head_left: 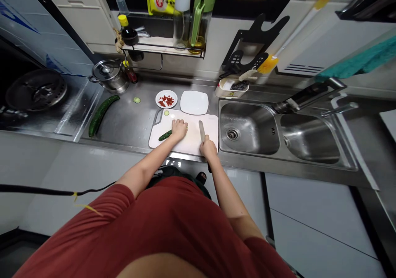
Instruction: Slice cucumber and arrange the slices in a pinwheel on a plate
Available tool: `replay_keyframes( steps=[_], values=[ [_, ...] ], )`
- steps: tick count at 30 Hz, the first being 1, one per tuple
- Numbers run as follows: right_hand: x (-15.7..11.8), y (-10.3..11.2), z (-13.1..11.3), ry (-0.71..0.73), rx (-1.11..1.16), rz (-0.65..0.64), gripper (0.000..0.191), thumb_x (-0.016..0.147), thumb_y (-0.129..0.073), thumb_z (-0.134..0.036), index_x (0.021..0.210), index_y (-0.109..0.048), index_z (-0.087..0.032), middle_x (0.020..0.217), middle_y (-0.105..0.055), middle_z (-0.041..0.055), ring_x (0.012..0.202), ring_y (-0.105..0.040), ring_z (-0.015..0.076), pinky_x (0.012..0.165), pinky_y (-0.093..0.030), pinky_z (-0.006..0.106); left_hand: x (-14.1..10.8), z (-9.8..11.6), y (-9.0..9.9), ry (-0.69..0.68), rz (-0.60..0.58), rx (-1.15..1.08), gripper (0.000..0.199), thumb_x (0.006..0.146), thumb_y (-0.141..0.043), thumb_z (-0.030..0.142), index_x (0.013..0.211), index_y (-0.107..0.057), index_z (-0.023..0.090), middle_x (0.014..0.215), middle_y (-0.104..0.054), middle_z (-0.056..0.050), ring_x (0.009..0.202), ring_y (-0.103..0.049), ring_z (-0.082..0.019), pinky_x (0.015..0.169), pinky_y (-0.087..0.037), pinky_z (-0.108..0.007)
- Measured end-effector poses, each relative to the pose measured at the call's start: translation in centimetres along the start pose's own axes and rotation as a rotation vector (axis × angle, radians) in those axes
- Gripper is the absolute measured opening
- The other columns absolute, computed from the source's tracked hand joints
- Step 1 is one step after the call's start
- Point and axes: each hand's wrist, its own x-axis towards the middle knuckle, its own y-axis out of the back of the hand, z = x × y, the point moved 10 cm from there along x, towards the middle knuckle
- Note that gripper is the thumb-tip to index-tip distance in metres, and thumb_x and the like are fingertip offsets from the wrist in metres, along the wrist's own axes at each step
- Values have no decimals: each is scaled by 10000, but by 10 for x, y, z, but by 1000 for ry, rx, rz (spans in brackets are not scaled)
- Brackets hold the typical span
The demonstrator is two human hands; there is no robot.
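Cutting position at the counter, seen from your head: your left hand (178, 129) is curled over the cucumber piece (165, 135), pinning it to the white cutting board (193, 133), with the rest of the piece showing to the left of your fingers. Your right hand (208, 148) is clenched round the kitchen knife (201, 130), hiding its handle, with the blade pointing forward beside your left hand, clear of the cucumber piece. For clean cuts, tuck your fingertips behind your knuckles, rest the flat of the blade against them, and press straight down. A cucumber slice (166, 113) lies at the board's far edge, and a whole cucumber (100, 115) lies on the steel counter (142, 121).
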Motion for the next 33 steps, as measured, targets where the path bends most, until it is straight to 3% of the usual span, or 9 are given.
replay_keyframes(
  steps=[8,10,15,17,20,24,33],
  values=[
    [0,0,1,-13,11,-9,340,937,-351,-176,1273,-396,-156,1004,-640,151,923,-634,247,749,-443,320,16,-4,7,53,-15,-139,76,815,-577,186,835,-649,200,866,-688,-94,939,-588,-265,901,-334,-448],
    [1,0,1,-11,12,-10,340,935,-356,-178,1270,-400,-154,998,-640,151,915,-635,250,742,-442,319,22,-25,12,172,28,-279,62,798,-601,202,841,-643,220,850,-698,-55,884,-609,-237,856,-378,-406],
    [2,-1,3,-12,17,-5,354,926,-357,-172,1277,-402,-160,990,-641,147,899,-637,251,731,-445,321,22,-111,11,563,130,-597,203,738,-619,171,933,-641,222,813,-687,-2,751,-621,-154,686,-436,-276],
    [2,-1,3,-12,19,-7,359,925,-355,-171,1281,-403,-160,987,-641,147,897,-637,250,734,-446,321,18,-137,15,635,198,-611,232,715,-636,172,943,-640,216,798,-679,10,730,-617,-140,688,-436,-265],
    [1,-1,3,-15,18,-12,358,930,-360,-179,1284,-408,-153,987,-638,149,898,-636,248,737,-446,318,15,-160,19,692,249,-583,220,710,-636,181,926,-634,220,780,-672,23,726,-612,-132,709,-431,-259],
    [0,0,3,-18,13,-6,354,932,-369,-183,1283,-408,-153,969,-638,135,894,-637,238,736,-444,306,19,-167,22,687,273,-514,211,727,-598,168,925,-626,237,775,-673,24,743,-605,-141,733,-425,-264],
    [2,-2,4,-19,19,-30,352,936,-366,-187,1286,-400,-162,986,-638,139,890,-634,236,730,-444,307,25,-162,28,585,285,-370,247,766,-529,144,960,-646,242,889,-701,-30,825,-614,-189,761,-434,-292]
  ],
)
